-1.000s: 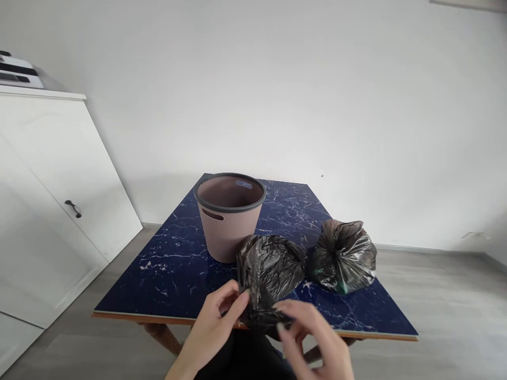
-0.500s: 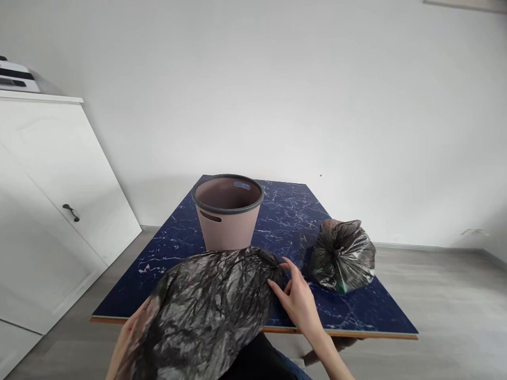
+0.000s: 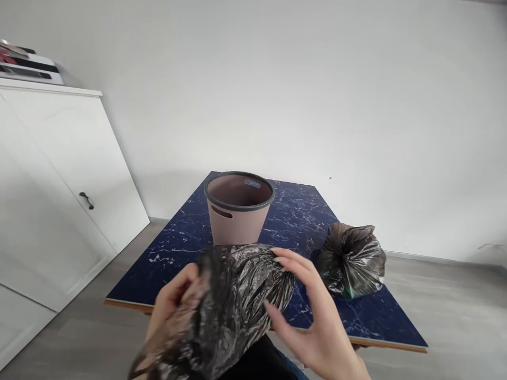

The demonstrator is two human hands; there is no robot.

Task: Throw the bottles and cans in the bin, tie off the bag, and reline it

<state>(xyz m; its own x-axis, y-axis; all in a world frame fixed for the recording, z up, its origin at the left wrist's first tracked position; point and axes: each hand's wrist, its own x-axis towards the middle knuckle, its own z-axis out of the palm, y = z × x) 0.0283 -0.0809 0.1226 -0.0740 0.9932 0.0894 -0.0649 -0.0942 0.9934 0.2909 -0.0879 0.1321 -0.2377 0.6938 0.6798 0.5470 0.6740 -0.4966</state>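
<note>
A thin black plastic trash bag (image 3: 237, 301) hangs crumpled between my hands, in front of the bin. My left hand (image 3: 178, 295) is closed on its left side; the film covers part of the hand and wrist, and motion blurs it. At the bag's right end is my right hand (image 3: 312, 311), with thumb and fingers spread wide around the film and the fingertips against its surface. Just behind the bag, a pinkish-brown bin (image 3: 240, 221) with a dark rim and handle slots stands upright on the table.
To the right, a filled, knotted black bag (image 3: 352, 261) sits on the blue marble-patterned table (image 3: 295, 211). The table's wooden front edge (image 3: 392, 343) runs close to my body. A white cabinet (image 3: 75, 158) stands at left; a pale wall is behind the table.
The trash bag is bunched shorter and smaller than before. My left hand has come up and inward to the right. My right hand has spread from a pinch. The view has turned slightly left.
</note>
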